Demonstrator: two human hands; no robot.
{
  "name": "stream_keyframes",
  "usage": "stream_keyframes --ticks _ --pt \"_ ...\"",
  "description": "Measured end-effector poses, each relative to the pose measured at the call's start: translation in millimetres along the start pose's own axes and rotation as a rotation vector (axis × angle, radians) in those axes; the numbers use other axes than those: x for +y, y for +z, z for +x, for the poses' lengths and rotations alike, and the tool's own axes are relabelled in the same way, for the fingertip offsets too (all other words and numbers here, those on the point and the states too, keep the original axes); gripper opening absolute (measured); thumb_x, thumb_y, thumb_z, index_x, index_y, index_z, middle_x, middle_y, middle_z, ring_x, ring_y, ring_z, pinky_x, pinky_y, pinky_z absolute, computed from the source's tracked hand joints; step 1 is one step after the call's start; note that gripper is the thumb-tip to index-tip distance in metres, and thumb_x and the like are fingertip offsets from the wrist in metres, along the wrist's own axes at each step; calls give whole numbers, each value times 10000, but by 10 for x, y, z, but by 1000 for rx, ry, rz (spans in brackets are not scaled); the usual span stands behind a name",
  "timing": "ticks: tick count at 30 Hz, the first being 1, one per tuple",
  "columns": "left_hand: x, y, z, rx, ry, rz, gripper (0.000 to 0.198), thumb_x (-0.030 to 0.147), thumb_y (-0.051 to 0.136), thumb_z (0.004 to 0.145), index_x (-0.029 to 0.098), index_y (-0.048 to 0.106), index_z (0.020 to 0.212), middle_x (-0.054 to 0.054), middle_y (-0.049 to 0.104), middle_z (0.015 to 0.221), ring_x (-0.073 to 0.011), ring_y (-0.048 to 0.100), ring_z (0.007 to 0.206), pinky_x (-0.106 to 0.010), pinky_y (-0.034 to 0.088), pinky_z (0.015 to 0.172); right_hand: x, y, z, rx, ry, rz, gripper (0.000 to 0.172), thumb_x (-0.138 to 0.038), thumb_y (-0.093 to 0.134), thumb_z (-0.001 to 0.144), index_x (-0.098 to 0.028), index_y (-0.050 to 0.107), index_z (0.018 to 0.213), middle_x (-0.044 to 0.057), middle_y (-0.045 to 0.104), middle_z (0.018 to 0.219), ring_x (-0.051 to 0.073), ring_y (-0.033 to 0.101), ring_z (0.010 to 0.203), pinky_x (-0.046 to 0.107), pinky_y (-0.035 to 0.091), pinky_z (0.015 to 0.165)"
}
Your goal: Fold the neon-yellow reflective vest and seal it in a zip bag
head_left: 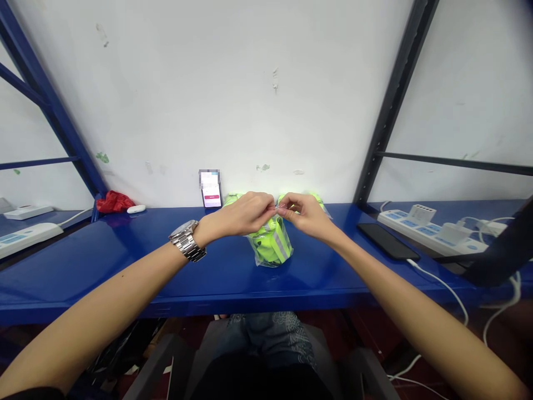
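A clear plastic bag (272, 244) holds folded neon-yellow fabric with a grey reflective band, close in front of me on the blue table. My left hand (252, 213), with a metal watch (187, 240) on its wrist, pinches the bag's top edge. Opposite it, my right hand (303, 214) pinches the same edge, fingertips almost meeting the left ones. Behind my hands, more neon-yellow bundles (316, 197) stand near the wall, partly hidden by the hands.
A lit phone (211, 189) leans on the wall. At the back left lie a red cloth or bag (114, 201) and a small white case (136, 209). On the right are a dark phone (388, 241) with a white cable and a power strip (433, 230) beyond the post.
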State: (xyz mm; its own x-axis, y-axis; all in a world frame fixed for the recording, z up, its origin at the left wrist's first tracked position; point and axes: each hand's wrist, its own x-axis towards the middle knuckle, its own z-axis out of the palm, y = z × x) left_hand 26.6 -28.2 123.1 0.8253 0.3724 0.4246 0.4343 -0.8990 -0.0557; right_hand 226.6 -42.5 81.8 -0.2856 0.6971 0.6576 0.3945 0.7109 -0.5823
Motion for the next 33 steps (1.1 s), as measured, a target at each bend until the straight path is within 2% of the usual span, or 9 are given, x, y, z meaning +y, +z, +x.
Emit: stream_keyframes --ticks 6,11,18,22,27,33 --pt "26 12 58 -43 -68 -47 236 290 429 948 159 553 796 -24 606 667 -107 482 572 -278 331 567 103 111 26 238 94 -12 147 -231 588 684 -189 495 578 -28 480 544 105 395 544 252 314 531" --pt "21 46 68 -72 -136 -35 229 284 435 921 168 540 754 -16 596 620 -104 459 528 -286 311 547 198 174 37 332 125 38 149 -254 602 654 -191 509 556 -34 458 513 105 375 523 256 301 521" --pt "83 78 -24 -26 -197 39 201 261 425 924 169 509 767 -40 597 665 -116 463 558 -300 294 560 236 199 78 371 165 49 143 -261 616 651 -185 540 556 -43 450 495 98 361 507 249 298 510" --pt "137 50 -156 -51 -230 46 204 254 416 934 176 482 758 -36 574 655 -115 446 550 -303 280 550 269 165 77 362 185 -15 134 -252 610 659 -183 549 561 -39 469 497 101 377 506 246 307 507" --pt "167 24 -321 -81 -173 46 224 257 346 979 175 467 809 -42 556 715 -129 454 608 -307 324 590 293 122 51 349 187 -80 116 -242 597 668 -180 567 575 -27 502 507 106 402 510 246 312 508" --pt "112 144 -415 -25 -153 175 301 305 277 1030 174 462 833 -59 554 760 -144 454 625 -321 324 580 274 109 39 367 174 -124 129 -246 603 675 -183 563 570 -28 490 497 108 391 509 249 303 506"
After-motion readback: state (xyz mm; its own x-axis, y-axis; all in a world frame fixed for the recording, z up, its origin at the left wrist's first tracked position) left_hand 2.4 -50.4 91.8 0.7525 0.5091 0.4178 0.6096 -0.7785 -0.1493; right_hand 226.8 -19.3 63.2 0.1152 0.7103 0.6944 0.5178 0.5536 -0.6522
